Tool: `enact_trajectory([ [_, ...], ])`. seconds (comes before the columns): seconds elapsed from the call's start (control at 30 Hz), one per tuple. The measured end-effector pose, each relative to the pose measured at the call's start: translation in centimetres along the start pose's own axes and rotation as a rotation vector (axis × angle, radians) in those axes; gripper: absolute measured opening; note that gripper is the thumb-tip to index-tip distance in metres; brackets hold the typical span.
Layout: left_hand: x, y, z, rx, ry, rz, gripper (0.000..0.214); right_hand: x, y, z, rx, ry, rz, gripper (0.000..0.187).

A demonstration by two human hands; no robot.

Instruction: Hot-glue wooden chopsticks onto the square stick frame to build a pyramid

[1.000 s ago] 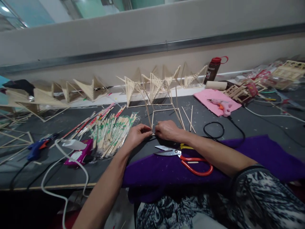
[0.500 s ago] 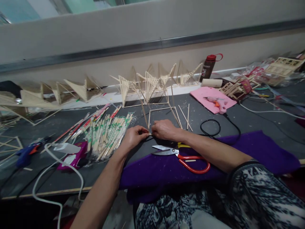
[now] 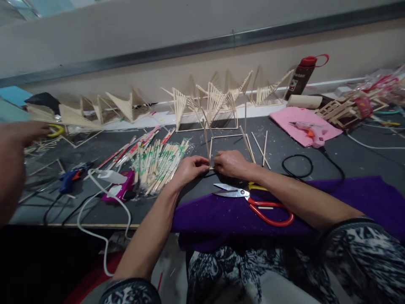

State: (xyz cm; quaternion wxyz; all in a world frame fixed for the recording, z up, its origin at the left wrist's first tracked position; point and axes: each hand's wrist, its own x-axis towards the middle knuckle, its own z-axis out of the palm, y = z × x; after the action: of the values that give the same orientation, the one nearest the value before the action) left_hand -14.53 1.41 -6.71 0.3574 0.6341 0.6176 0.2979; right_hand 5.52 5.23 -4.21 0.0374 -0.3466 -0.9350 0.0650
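My left hand (image 3: 190, 169) and my right hand (image 3: 230, 164) meet at the near corner of a thin wooden stick frame (image 3: 228, 136) standing on the dark table (image 3: 348, 162). Both hands pinch the sticks at that corner joint, fingertips almost touching. Red-handled scissors (image 3: 253, 202) lie on a purple cloth (image 3: 284, 215) just under my right wrist. A heap of wrapped chopsticks (image 3: 158, 162) lies left of my left hand.
Finished stick structures (image 3: 215, 99) line the wall. A purple glue gun (image 3: 118, 190), a blue glue gun (image 3: 71, 177) and cables lie at left; a pink one (image 3: 308, 131) rests on a pink mat. A dark bottle (image 3: 302, 76) stands at back. Another person's blurred arm (image 3: 12, 156) reaches in from the left.
My hands stay pinched on the frame's corner. The view has shifted, and another person's arm has come into view at the left edge.
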Motion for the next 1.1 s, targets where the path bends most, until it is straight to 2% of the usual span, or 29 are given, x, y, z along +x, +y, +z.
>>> enact_trajectory([
  [0.23, -0.1, 0.8, -0.1, -0.031, -0.013, -0.012, 0.036, -0.1, 0.0, 0.0, 0.017, 0.006, -0.008, 0.031],
  [0.37, -0.1, 1.0, -0.3, -0.064, 0.007, -0.081, 0.039, -0.3, -0.2, -1.2, 0.050, -0.015, 0.013, 0.033],
  [0.43, 0.1, 0.9, -0.6, -0.063, 0.018, -0.088, 0.037, -0.4, -0.3, -2.2, 0.098, 0.017, -0.007, 0.032],
  [0.53, 0.4, 0.9, -0.9, -0.074, 0.027, -0.083, 0.035, -0.7, -0.3, -3.9, 0.302, 0.062, -0.124, 0.031],
  [0.67, 0.2, 1.5, -0.9, -0.116, 0.001, -0.138, 0.039, -2.6, -0.2, -6.4, 0.721, 0.003, -0.311, 0.026],
  [0.73, -0.1, 2.0, -0.8, -0.110, 0.002, -0.158, 0.041, -4.1, 0.2, -7.6, 0.821, -0.015, -0.331, 0.024],
  [0.8, -0.4, 2.4, -0.7, -0.090, 0.019, -0.149, 0.042, -5.9, 1.5, -8.5, 0.859, 0.020, -0.307, 0.021],
  [0.87, -0.5, 2.7, -0.7, -0.076, 0.060, -0.127, 0.041, -7.8, 3.8, -8.9, 0.894, 0.116, -0.220, 0.018],
  [0.93, -0.6, 2.9, -0.8, -0.063, 0.121, -0.108, 0.038, -9.7, 7.2, -8.8, 0.940, 0.266, -0.015, 0.020],
  [1.07, -0.4, 2.7, -1.2, 0.014, 0.282, -0.064, 0.035, -13.0, 15.2, -7.1, 0.968, 0.771, 0.465, 0.021],
  [1.1, -0.3, 2.5, -1.3, 0.052, 0.318, -0.047, 0.035, -13.6, 16.9, -6.6, 0.974, 0.855, 0.561, 0.022],
])
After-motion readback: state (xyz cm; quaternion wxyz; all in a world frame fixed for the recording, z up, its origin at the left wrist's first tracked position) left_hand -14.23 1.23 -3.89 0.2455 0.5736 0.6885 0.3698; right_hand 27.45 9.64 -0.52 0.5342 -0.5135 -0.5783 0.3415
